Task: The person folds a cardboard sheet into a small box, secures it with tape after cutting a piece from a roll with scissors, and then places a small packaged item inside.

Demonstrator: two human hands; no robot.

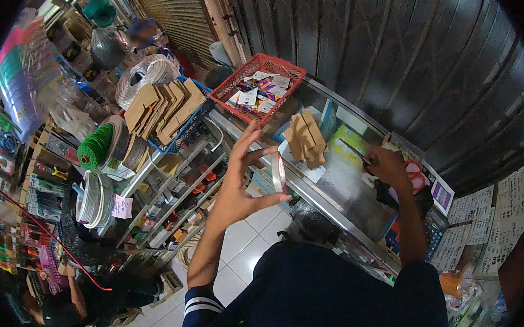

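Note:
My left hand [246, 177] is raised over the counter's near edge, its thumb and fingers pinching a narrow roll of whitish tape [278, 172] by the rim. Over the glass counter, my right hand [388, 166] is closed round what look like scissors [353, 150], their slim dark blades pointing left; the handles are hidden in my fingers. Below those blades lies a yellow-green packet [347, 144]. A stack of folded brown cardboard pieces [306, 137] sits between my hands, on white paper. Beside my right wrist is a red ring-shaped thing [416, 174].
A red plastic basket [226, 88] of small cards stands on the counter [331, 214]. To its left, a blue basket [201, 87] carries brown cardboard. Green twine [96, 147] and a white cable coil [94, 200] are farther left. Another person [60, 307] is at lower left. A calculator [433, 231] lies right.

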